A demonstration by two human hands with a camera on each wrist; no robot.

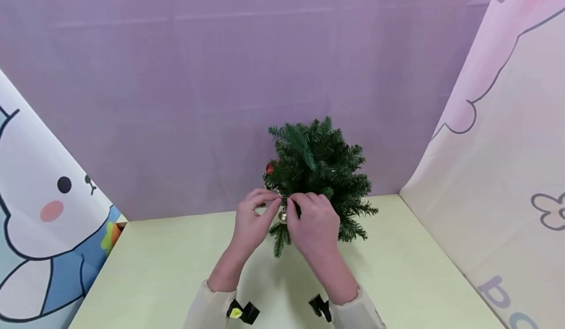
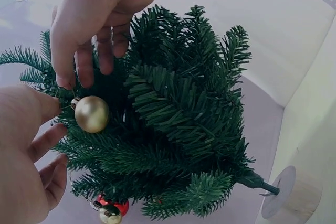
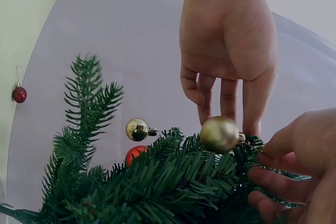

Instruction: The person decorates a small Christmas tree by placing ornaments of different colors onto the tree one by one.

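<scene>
A small green artificial Christmas tree (image 1: 326, 172) stands on the table, branches toward me. At its left side both hands meet over a matte gold bauble (image 1: 283, 216). My left hand (image 1: 253, 216) pinches the bauble's thin hanging string between thumb and index finger. Facing it, my right hand (image 1: 314, 221) also pinches the string, its other fingers bent loosely. In the left wrist view the gold bauble (image 2: 92, 114) hangs beside the branches, the string stretched between the fingertips. How the string passes round the branch is hidden.
On the tree's far left side are a red bauble (image 3: 136, 155) and a shiny gold bauble (image 3: 137, 129). A small dark red bauble (image 3: 19, 95) with a string loop shows farther off. The trunk ends in a wooden base (image 2: 294, 198). Printed cloth walls (image 1: 265, 74) surround the pale table (image 1: 176, 270).
</scene>
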